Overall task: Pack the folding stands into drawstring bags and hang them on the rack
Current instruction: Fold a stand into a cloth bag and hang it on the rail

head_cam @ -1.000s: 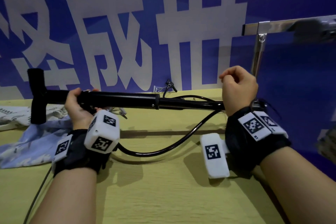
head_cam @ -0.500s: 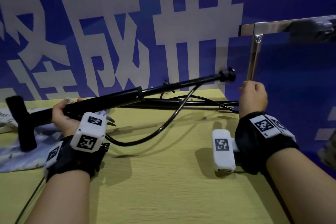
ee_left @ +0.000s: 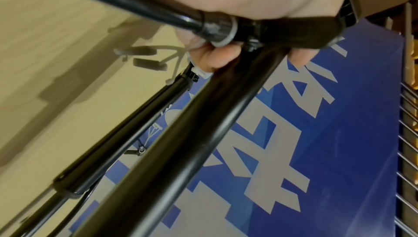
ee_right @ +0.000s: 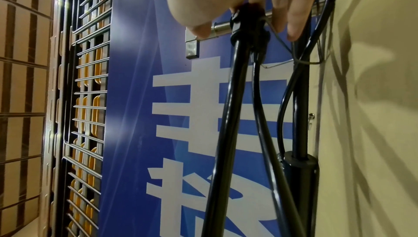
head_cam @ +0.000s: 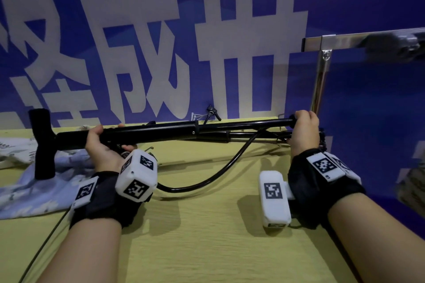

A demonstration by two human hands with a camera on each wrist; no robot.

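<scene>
Left hand (head_cam: 104,147) is wrapped palm-up round the thick tube of the folding stand (head_cam: 151,132), fingers curled over the top, and the right hand (head_cam: 303,131) is closed over the thin far end of the same pole, so the stand sits lifted between the two hands, roughly level and just above the yellow table (head_cam: 207,236). Its padded T-shaped end piece (head_cam: 42,142) hangs past the left hand, over the pale drawstring bag (head_cam: 34,188) lying crumpled and flat at the left edge of the table. A curved black arm (head_cam: 213,172) droops from the stand towards the table, and a second folded stand (head_cam: 250,136) rests behind, close under the lifted one. Here is the risk, as I read it: that drooping arm and the loose legs could snag on the second stand or on the bag's mouth, and the thin section might slide if the right hand pushes unevenly. The chrome rack (head_cam: 322,71) stands just behind the right hand, near enough to knock. Hard to call: the bag's opening and cords are not visible, the right fingers hide the pole tip, the rack's top bar is blurred and cut off at the right, and the left wrist view is smeared.
</scene>
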